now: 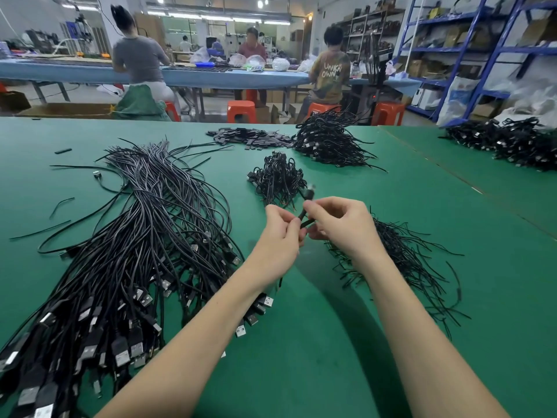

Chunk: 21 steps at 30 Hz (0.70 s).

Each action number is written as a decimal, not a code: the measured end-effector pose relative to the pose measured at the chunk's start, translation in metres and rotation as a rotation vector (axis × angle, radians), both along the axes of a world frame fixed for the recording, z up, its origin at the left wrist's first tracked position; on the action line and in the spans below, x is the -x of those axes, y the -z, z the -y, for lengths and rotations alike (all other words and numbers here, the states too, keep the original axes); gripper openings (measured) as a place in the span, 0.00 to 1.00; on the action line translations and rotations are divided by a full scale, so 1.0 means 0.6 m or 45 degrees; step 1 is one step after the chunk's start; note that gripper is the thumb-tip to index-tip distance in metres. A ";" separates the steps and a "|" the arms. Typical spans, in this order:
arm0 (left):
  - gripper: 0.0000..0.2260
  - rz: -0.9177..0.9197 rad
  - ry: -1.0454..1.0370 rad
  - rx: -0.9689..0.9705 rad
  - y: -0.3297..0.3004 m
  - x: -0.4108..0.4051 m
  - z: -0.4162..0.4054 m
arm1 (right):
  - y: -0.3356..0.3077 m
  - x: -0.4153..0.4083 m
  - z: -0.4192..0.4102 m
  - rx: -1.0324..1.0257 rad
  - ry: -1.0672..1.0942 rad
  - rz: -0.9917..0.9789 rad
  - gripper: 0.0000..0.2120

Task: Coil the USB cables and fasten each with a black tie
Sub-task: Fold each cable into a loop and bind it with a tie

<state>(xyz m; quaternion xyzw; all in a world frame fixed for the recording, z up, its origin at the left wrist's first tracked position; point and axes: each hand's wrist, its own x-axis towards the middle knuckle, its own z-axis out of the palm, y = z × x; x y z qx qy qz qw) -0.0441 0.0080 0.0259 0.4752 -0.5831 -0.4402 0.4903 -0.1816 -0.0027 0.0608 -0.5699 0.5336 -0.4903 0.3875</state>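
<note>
I am looking over a green bench (331,342) crowded with black wiring: a long sheaf of loose cables (135,236) is lying to the left, thin ties (404,260) are spreading out under my right wrist, and a heap of finished coils (278,179) is sitting just beyond my hands. My left hand (278,233) and right hand (340,224) are meeting above the bench, fingers curled and pinching one coiled cable (306,215) between them, its plug pointing away.
</note>
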 end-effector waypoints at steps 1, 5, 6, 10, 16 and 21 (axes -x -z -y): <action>0.05 -0.082 -0.007 -0.044 0.002 -0.002 0.003 | -0.004 0.010 0.001 0.002 -0.013 -0.141 0.06; 0.07 -0.438 -0.050 -0.164 0.002 -0.014 0.014 | -0.025 0.064 0.002 -0.041 -0.081 -1.173 0.03; 0.07 -0.509 -0.052 -0.193 0.002 -0.016 0.017 | -0.029 0.071 -0.001 -0.138 -0.121 -1.284 0.04; 0.08 -0.641 -0.042 -0.287 0.001 -0.018 0.015 | -0.025 0.074 -0.007 -0.356 -0.187 -1.421 0.07; 0.09 -0.679 -0.029 -0.276 -0.007 -0.017 0.011 | -0.021 0.075 -0.005 -0.198 -0.122 -1.264 0.08; 0.10 -0.672 -0.039 -0.267 -0.005 -0.017 0.011 | -0.034 0.063 -0.003 0.086 -0.007 -0.695 0.04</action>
